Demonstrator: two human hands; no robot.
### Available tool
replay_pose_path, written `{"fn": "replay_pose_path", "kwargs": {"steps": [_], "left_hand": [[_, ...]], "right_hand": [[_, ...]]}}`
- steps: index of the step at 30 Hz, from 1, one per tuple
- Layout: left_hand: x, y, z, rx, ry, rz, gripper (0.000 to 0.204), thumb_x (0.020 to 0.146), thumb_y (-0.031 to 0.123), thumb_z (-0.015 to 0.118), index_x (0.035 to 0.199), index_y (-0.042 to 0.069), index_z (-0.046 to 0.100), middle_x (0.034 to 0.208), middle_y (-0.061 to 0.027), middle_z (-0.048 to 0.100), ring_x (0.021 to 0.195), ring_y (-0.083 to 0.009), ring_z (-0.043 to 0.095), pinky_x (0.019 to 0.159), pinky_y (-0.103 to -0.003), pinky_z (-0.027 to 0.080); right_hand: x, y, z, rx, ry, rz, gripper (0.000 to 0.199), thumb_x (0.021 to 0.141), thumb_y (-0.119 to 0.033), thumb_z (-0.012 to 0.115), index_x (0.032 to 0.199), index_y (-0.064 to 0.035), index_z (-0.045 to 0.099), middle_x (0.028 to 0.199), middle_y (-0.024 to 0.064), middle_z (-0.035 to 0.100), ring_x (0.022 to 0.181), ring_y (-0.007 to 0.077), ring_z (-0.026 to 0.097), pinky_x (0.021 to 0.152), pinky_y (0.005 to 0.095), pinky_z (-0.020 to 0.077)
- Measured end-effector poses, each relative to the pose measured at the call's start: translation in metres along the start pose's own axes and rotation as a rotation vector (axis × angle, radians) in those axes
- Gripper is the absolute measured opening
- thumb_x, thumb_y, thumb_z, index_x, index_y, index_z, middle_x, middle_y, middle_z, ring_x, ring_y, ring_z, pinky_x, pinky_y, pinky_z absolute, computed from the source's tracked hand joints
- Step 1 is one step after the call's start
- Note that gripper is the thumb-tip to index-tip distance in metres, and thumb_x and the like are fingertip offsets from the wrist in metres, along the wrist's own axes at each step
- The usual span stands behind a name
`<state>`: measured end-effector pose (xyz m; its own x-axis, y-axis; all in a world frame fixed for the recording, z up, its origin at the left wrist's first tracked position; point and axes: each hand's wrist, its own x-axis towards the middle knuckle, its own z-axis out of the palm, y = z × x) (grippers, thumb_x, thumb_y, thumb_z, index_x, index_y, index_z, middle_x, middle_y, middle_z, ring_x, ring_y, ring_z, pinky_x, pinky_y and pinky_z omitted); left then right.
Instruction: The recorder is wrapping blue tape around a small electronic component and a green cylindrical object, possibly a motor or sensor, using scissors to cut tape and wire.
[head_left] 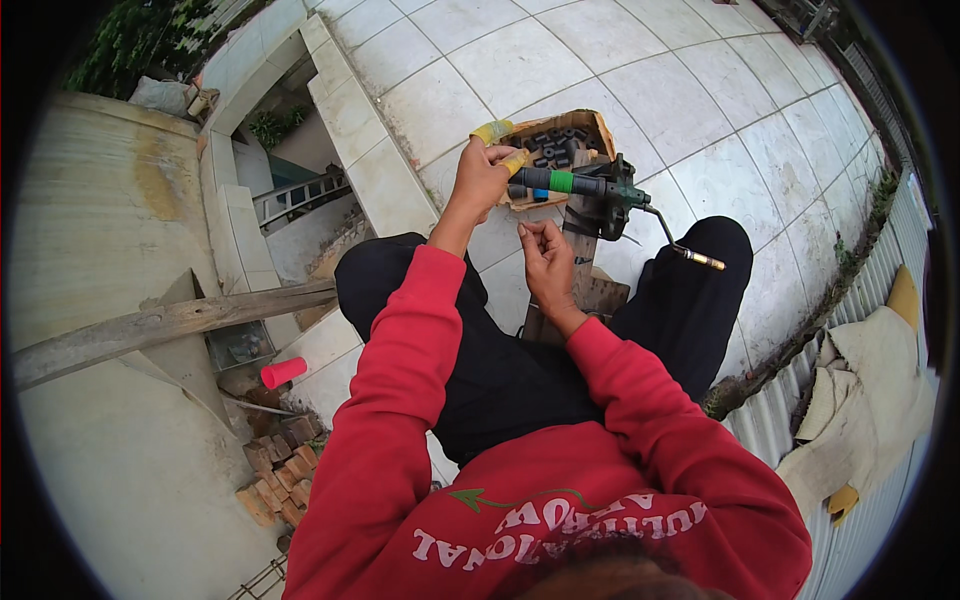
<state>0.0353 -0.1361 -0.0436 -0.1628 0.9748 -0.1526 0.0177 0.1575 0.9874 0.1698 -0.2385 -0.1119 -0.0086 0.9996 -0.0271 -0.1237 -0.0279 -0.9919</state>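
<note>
My left hand (pixel 481 178) is at the left end of a dark cylinder (pixel 585 185) with a bright green band. Yellow wrapping covers two of its fingers, which stretch out apart; whether they touch the cylinder is unclear. Just below that end, my right hand (pixel 549 262) has its thumb and forefinger pinched together, and anything between them is too small to make out. The cylinder lies level in a dark green clamp-like device (pixel 608 205), fixed on a wooden plank (pixel 580 247) between my knees. A bent crank with a brass-coloured handle (pixel 703 260) sticks out to the right.
Behind the cylinder, a worn cardboard box (pixel 600 128) holds several short black tubes. Pale tiles (pixel 700 90) surround it. A wooden beam (pixel 170 328), a pink cup (pixel 284 372) and stacked bricks (pixel 280 477) are at left; corrugated sheeting (pixel 760 432) with draped cloth (pixel 865 385) is at right.
</note>
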Motion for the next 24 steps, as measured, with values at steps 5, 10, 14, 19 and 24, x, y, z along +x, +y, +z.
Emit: {"fn": "replay_pose_path", "kwargs": {"steps": [5,10,14,19,24], "left_hand": [[0.005,0.002,0.001,0.118,0.014,-0.054,0.049,0.093,0.012,0.076,0.132,-0.007,0.052,0.108,-0.0134,0.074,0.088,-0.0138,0.065,0.071,-0.027,0.051],[0.011,-0.009,-0.004,0.186,0.029,-0.036,0.047,0.093,0.014,0.078,0.128,-0.008,0.055,0.109,-0.0139,0.074,0.088,-0.0142,0.066,0.074,-0.028,0.052],[0.007,-0.006,-0.002,-0.004,0.008,0.012,0.038,0.098,0.014,0.071,0.128,-0.005,0.058,0.114,-0.0115,0.073,0.096,-0.0138,0.066,0.081,-0.027,0.052],[-0.004,-0.009,-0.017,-0.200,0.026,-0.244,0.038,0.107,0.028,0.054,0.136,0.004,0.056,0.121,-0.0085,0.071,0.112,-0.0156,0.062,0.090,-0.035,0.053],[-0.039,-0.008,-0.049,0.128,-0.064,-0.501,0.049,0.107,0.027,0.042,0.152,0.005,0.045,0.127,-0.0090,0.068,0.112,-0.0173,0.063,0.095,-0.038,0.052]], "right_hand": [[0.002,0.003,-0.003,-0.017,-0.002,-0.019,0.013,0.102,-0.013,0.068,0.098,-0.0003,0.066,0.071,-0.0069,0.052,0.065,0.0012,0.042,0.057,0.0212,0.0348],[-0.021,0.015,-0.005,-0.124,-0.108,0.121,0.013,0.102,-0.014,0.068,0.102,-0.0010,0.068,0.073,-0.0069,0.055,0.066,0.0014,0.044,0.059,0.0205,0.0366],[-0.028,0.021,0.003,0.069,-0.119,0.151,0.015,0.102,-0.017,0.070,0.105,-0.0017,0.071,0.076,-0.0048,0.062,0.070,0.0031,0.056,0.063,0.0211,0.0438],[-0.023,0.011,0.003,0.087,-0.158,0.211,0.016,0.101,-0.016,0.070,0.108,-0.0017,0.071,0.082,-0.0012,0.068,0.073,0.0053,0.061,0.066,0.0226,0.0496],[-0.026,0.001,-0.005,-0.010,-0.169,0.194,0.016,0.100,-0.017,0.071,0.107,-0.0020,0.073,0.085,0.0000,0.069,0.074,0.0056,0.062,0.067,0.0227,0.0523]]}}
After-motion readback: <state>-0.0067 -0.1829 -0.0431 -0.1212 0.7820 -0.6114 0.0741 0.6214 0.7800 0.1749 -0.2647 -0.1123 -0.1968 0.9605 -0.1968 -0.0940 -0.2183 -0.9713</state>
